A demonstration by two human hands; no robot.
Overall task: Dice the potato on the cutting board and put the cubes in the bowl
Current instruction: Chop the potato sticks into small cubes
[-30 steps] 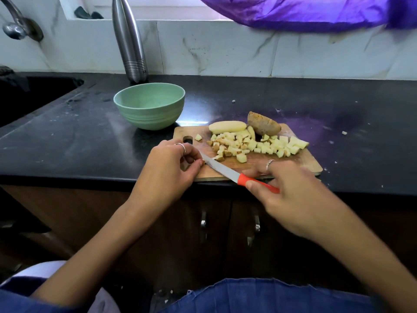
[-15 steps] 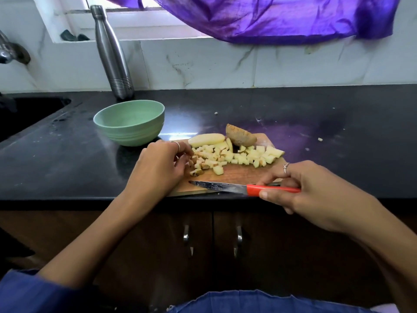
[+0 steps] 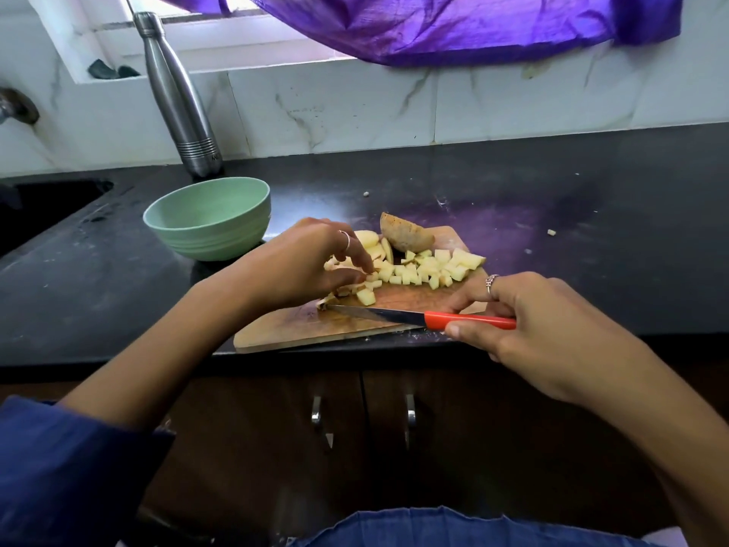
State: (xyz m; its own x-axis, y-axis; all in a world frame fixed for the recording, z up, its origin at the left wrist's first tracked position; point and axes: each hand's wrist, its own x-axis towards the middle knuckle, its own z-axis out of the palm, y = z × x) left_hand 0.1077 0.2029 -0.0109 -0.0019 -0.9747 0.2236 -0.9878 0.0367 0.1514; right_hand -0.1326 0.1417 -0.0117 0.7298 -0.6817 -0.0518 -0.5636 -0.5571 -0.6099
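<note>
A wooden cutting board (image 3: pixel 300 329) lies at the counter's front edge with a heap of pale potato cubes (image 3: pixel 430 268) on it. Behind the heap lies an uncut potato piece with brown skin (image 3: pixel 406 236) and a peeled slab (image 3: pixel 369 238). My left hand (image 3: pixel 307 262) is over the left part of the heap, fingers curled down and pinching cubes. My right hand (image 3: pixel 524 321) grips the red handle of a knife (image 3: pixel 398 315); the blade lies flat along the board, tip pointing left. The green bowl (image 3: pixel 209 219) stands left of the board and holds nothing visible.
A steel bottle (image 3: pixel 177 100) stands against the tiled wall behind the bowl. A black sink (image 3: pixel 43 207) is set into the counter at far left. Small potato scraps (image 3: pixel 551 232) lie on the dark counter to the right. A purple cloth (image 3: pixel 434 25) hangs above.
My left hand moved from the board's left edge onto the cube heap and took hold of cubes. The knife swung from a diagonal to lying flat along the board's front.
</note>
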